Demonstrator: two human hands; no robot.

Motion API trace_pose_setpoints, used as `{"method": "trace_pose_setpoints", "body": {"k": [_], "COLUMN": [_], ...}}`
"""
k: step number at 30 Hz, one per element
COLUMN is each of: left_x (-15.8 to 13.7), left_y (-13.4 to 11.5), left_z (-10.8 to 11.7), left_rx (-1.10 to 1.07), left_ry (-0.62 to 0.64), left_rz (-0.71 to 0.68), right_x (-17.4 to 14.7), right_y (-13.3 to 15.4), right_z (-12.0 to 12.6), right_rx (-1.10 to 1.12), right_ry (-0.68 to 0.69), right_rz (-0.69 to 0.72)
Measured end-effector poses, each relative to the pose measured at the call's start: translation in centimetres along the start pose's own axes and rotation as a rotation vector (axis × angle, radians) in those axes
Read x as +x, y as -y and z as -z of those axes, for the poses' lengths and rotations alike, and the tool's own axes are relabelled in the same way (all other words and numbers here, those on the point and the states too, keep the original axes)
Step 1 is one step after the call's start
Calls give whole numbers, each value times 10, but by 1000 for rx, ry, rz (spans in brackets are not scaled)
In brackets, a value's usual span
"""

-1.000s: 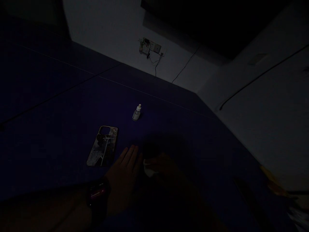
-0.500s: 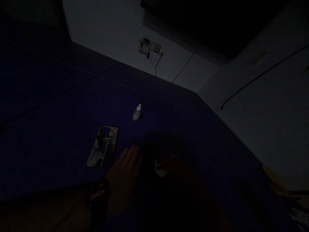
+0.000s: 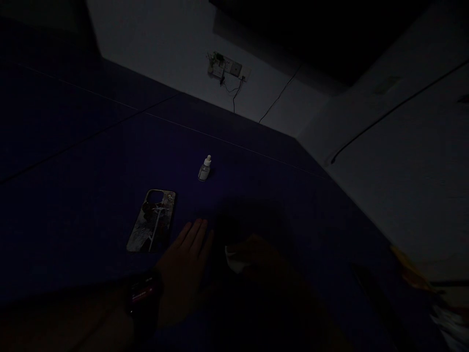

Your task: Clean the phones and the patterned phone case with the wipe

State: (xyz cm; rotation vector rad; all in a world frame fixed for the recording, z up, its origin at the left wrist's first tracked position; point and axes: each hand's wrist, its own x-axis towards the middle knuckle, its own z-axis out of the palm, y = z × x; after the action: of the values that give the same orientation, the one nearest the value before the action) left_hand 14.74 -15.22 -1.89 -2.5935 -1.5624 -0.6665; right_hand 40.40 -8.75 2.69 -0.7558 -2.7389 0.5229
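Note:
My left hand lies flat on the dark blue surface, fingers stretched out, with a smartwatch on its wrist. Just to its left is a phone case with a dark printed picture and a camera cutout. To the right, in deep shadow, my right hand is closed on a small white piece that looks like a tissue or cloth. Most of that hand's fingers are too dark to make out. A small dropper bottle with a white cap stands upright beyond both hands.
Sockets with plugged-in cables sit on the white wall behind. A long dark flat object lies at the right, near a yellow item and a whitish crumpled item by the edge. The room is very dim.
My right hand has shifted slightly left with the white piece, closer to my left hand. My left hand stays flat beside the phone case. The whole view has drifted a little.

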Motion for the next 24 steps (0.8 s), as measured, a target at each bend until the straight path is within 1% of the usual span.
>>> {"method": "trace_pose_setpoints", "body": {"k": [4, 6, 9, 12, 15, 18, 20, 22, 24], "left_x": [-1, -1, -1, 0, 0, -1, -1, 0, 0], "left_y": [-1, -1, -1, -1, 0, 0, 1, 1, 1], "left_z": [-3, -4, -3, -2, -2, -2, -2, -1, 0], "left_rx": [-13, -10, 5, 10, 5, -3, -4, -3, -1], "left_ry": [-14, -12, -2, -2, -6, -2, 3, -3, -9], "left_rz": [23, 21, 14, 12, 12, 4, -1, -6, -4], "right_x": [-1, -1, 2, 5, 2, -1, 0, 2, 2], "right_y": [0, -1, -2, 0, -1, -4, -6, -7, -8], "right_z": [5, 6, 2, -3, 1, 5, 3, -2, -5], "right_rx": [55, 29, -16, 2, 59, 8, -49, -53, 14], "right_ry": [9, -13, -57, -30, 1, -23, -40, -31, 5], "right_rz": [34, 16, -21, 5, 49, -2, -44, -23, 38]}}
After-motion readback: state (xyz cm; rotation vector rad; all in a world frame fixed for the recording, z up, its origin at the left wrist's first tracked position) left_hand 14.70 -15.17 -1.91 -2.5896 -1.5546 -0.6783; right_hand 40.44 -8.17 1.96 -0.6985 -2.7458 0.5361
